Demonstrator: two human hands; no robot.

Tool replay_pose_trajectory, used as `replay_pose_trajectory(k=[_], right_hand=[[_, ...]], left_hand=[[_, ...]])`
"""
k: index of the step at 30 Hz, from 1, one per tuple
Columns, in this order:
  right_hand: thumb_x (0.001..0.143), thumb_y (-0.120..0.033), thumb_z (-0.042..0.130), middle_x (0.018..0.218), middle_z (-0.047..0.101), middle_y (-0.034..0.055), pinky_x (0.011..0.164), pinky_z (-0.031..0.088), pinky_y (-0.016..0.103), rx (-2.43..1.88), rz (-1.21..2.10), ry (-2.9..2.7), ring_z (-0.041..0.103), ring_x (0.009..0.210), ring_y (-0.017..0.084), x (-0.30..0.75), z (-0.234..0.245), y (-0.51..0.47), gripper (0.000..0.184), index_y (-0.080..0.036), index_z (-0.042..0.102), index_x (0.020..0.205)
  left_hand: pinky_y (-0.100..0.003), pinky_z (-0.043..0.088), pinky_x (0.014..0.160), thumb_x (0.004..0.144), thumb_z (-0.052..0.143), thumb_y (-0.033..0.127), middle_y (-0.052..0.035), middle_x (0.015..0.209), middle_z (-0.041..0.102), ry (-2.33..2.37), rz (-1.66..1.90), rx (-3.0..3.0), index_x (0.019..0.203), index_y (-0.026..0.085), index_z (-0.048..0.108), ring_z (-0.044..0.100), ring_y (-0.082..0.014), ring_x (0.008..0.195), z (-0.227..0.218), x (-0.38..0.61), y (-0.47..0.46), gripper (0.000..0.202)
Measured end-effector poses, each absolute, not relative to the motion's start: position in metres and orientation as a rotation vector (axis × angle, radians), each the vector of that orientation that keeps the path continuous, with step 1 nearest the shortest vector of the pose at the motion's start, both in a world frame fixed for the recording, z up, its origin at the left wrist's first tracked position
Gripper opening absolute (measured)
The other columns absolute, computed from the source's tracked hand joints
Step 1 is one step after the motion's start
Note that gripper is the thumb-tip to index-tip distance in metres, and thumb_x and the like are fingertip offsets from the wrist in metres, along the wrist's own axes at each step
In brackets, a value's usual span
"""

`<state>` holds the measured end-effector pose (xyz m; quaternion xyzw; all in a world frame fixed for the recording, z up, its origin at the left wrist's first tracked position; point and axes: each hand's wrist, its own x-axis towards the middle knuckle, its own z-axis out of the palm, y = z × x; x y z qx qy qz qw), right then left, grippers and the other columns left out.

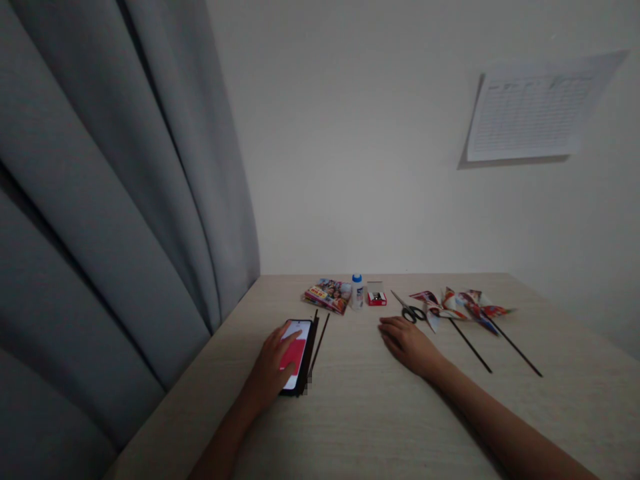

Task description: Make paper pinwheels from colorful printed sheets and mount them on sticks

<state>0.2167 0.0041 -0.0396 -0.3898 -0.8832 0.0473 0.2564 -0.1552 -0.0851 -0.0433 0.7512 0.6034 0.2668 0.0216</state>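
My left hand [275, 357] lies over a smartphone [298, 353] on the table, its fingers spread on the lit white and pink screen. Close along the phone's right edge are dark thin sticks [320, 343]. Palm down, my right hand [407, 340] rests on the tabletop with fingers stretched out and nothing held. Just beyond it are scissors [411, 312] with black handles. Two paper pinwheels [440, 308] on dark sticks lie to the right of the scissors, their colourful blades touching or overlapping.
At the back of the pale wooden table [350, 420] lies a stack of printed paper squares [330, 293]. Beside it stand a blue-capped glue bottle [357, 293] and a small open red box [377, 298]. A grey curtain [150, 167] borders the left; a paper sheet [530, 113] hangs on the wall.
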Motion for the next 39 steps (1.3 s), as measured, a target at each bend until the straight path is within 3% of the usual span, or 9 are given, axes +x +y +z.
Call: replay_pose_trajectory(k=[14, 39], right_hand=[[0.095, -0.026, 0.046, 0.126, 0.065, 0.0137, 0.104, 0.047, 0.043, -1.078, 0.124, -2.413, 0.058, 0.117, 0.025, 0.217, -0.042, 0.006, 0.033, -0.016, 0.068, 0.119], [0.095, -0.026, 0.047, 0.126, 0.066, 0.0128, 0.103, 0.048, 0.044, -1.068, 0.075, -2.417, 0.059, 0.116, 0.025, 0.217, -0.046, 0.007, 0.033, -0.018, 0.066, 0.120]], left_hand=[[-0.052, 0.030, 0.118, 0.077, 0.050, 0.011, -0.0050, 0.156, 0.035, 1.816, 0.918, 2.289, 0.144, 0.029, 0.046, 0.034, -0.0289, 0.142, -0.050, -0.159, -0.083, 0.070], [-0.050, 0.029, 0.118, 0.075, 0.050, 0.012, -0.0047, 0.156, 0.036, 1.766, 0.952, 2.304, 0.143, 0.029, 0.048, 0.034, -0.0289, 0.143, -0.048, -0.159, -0.083, 0.070]])
